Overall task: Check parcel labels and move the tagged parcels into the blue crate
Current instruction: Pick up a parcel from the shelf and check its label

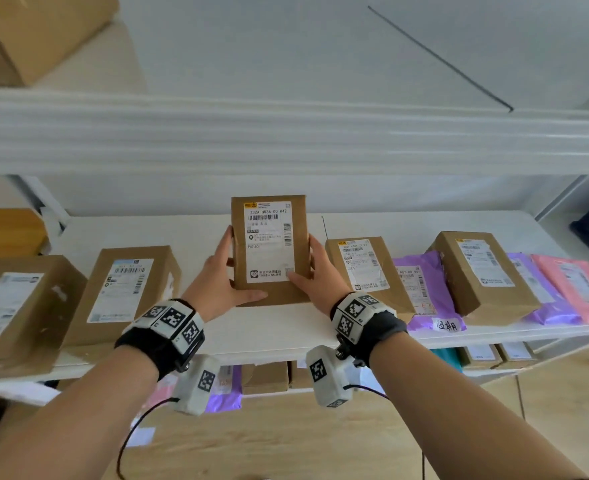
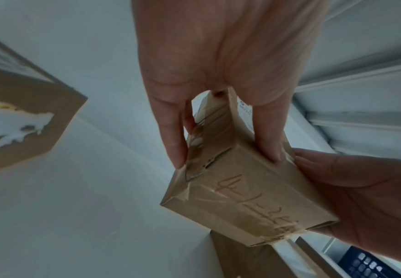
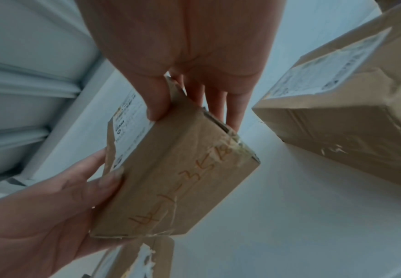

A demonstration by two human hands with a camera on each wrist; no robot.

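Gripping the brown parcel point(image 1: 270, 251) at both sides, left hand point(image 1: 222, 284) & right hand point(image 1: 315, 271) had fingers curled round it, label up, above the shelf point(image 1: 286, 334), left of the purple mailer point(image 1: 424, 289).

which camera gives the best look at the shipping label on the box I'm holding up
The head view: the shipping label faces it squarely, barcodes and printed codes sharp. The left wrist view catches only a sliver of it, and the right wrist view shows it obliquely, blurred, partly behind the thumb.

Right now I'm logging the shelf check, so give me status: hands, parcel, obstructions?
Left hand and right hand grip the brown parcel, label facing up. Held above white shelf. Nothing blocking it.
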